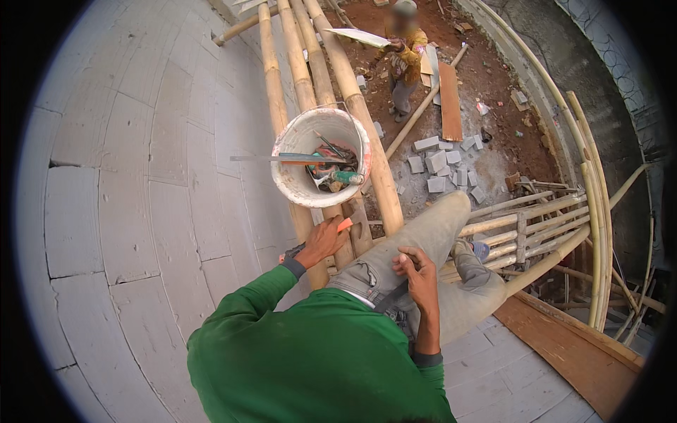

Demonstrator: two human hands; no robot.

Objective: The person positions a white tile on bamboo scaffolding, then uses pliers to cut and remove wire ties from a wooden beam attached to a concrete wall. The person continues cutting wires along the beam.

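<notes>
Left hand (321, 243) grips an orange-handled tool (343, 225), long axis pointing up-right.

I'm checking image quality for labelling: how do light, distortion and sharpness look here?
Head view: soft, even daylight without hard shadows or glare; strong fisheye bending curves the bamboo scaffold poles and pale grey block wall, with black corners; the white plastic bucket of tools is sharp; the distant person's face is blurred.

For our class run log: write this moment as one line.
left hand: grips orange-handled tool | right hand: rests on thigh, at trouser pocket | white bucket of tools on bamboo scaffold | block wall at left
</notes>
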